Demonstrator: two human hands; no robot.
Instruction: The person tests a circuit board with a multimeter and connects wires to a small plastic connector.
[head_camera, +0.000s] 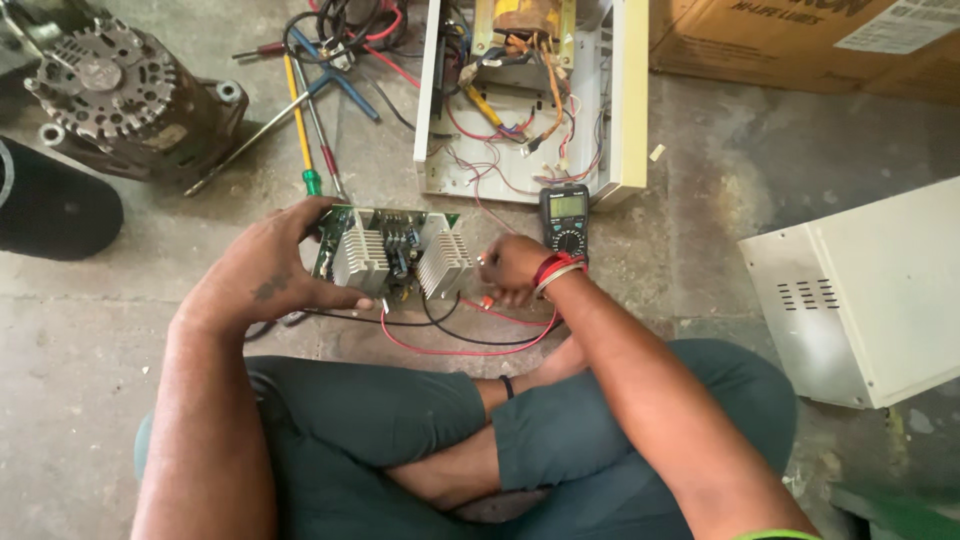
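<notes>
A green circuit board (392, 252) with two silver finned heat sinks rests on the concrete floor in front of my crossed legs. My left hand (268, 266) grips its left edge. My right hand (512, 270) is closed at the board's right side, fingers curled around what looks like a red probe tip. Red and black test leads (455, 335) loop under the board toward a black digital multimeter (565, 218) lying just beyond my right hand.
An opened white metal case (625, 110) with wiring and a transformer lies behind the meter. Screwdrivers (300, 120) and a blue tool lie at upper left, beside an alternator (125, 95) and a black cylinder (50, 205). A white vented cover (870, 290) stands at right, a cardboard box (800, 40) behind.
</notes>
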